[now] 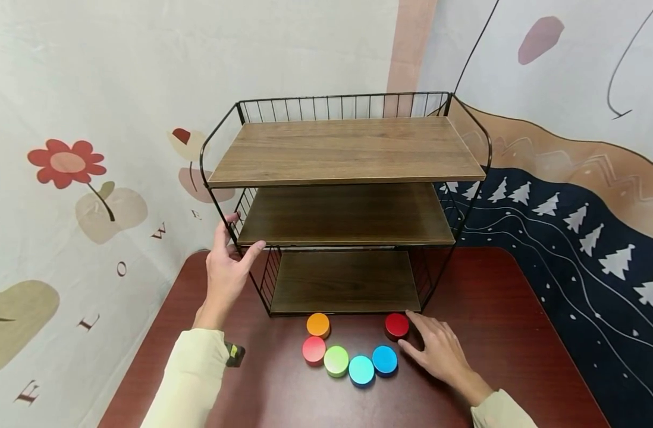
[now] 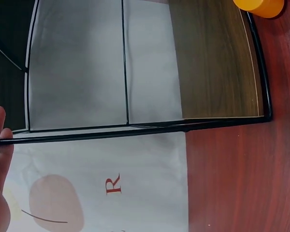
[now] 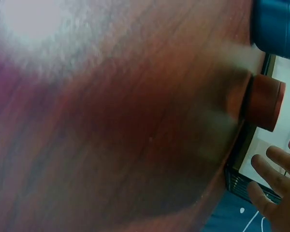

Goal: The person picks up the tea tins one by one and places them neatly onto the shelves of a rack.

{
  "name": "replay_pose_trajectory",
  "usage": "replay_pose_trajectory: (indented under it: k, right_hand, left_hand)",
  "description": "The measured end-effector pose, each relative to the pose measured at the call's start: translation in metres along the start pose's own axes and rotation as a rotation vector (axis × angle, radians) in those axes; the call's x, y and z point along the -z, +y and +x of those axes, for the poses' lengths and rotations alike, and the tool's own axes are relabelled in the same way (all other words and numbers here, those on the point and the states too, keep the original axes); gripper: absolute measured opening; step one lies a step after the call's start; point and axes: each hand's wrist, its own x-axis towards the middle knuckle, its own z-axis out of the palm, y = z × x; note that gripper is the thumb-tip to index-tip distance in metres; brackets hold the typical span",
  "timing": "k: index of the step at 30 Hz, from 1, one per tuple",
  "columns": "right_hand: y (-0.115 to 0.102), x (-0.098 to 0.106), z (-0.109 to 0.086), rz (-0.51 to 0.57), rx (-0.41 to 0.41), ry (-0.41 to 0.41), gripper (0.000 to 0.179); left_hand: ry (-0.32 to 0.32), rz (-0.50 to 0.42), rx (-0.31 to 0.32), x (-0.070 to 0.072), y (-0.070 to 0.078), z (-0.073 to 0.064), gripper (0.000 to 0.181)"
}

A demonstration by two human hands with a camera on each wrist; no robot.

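Observation:
A three-tier shelf rack (image 1: 342,151) with wooden boards and a black wire frame stands at the table's back. My left hand (image 1: 225,282) holds its left side post, thumb in front by the middle board; in the left wrist view the fingers (image 2: 5,157) bend over the black bar. My right hand (image 1: 439,353) is beside a dark red round lidded piece (image 1: 396,326), thumb and forefinger spread around its right side. The right wrist view shows a gap between most fingers and the red piece (image 3: 265,102).
Left of the red piece, an orange (image 1: 318,325), a coral (image 1: 314,350), a green (image 1: 336,361), a turquoise (image 1: 361,371) and a blue round piece (image 1: 385,360) form a curve on the reddish-brown table (image 1: 283,398). Printed fabric (image 1: 316,47) hangs behind.

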Motion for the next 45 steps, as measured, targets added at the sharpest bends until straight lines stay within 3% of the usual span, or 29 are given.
replay_pose_trajectory:
  k: [15, 22, 25, 45]
  right_hand:
    - [-0.002, -0.022, -0.001, 0.018, 0.012, 0.024, 0.068]
    - [-0.004, -0.028, -0.001, 0.007, -0.002, 0.057, 0.065]
    - [-0.003, -0.031, -0.002, 0.012, 0.000, 0.073, 0.063]
    - [-0.006, -0.026, -0.001, 0.077, -0.025, 0.049, 0.060]
  left_hand:
    - [0.039, 0.068, -0.048, -0.004, -0.004, -0.002, 0.065]
    - [0.047, 0.064, -0.062, -0.009, -0.036, 0.001, 0.072]
    - [0.039, 0.066, -0.051, -0.009, -0.041, 0.001, 0.073]
    - [0.031, 0.095, -0.052, -0.007, -0.042, -0.001, 0.071]
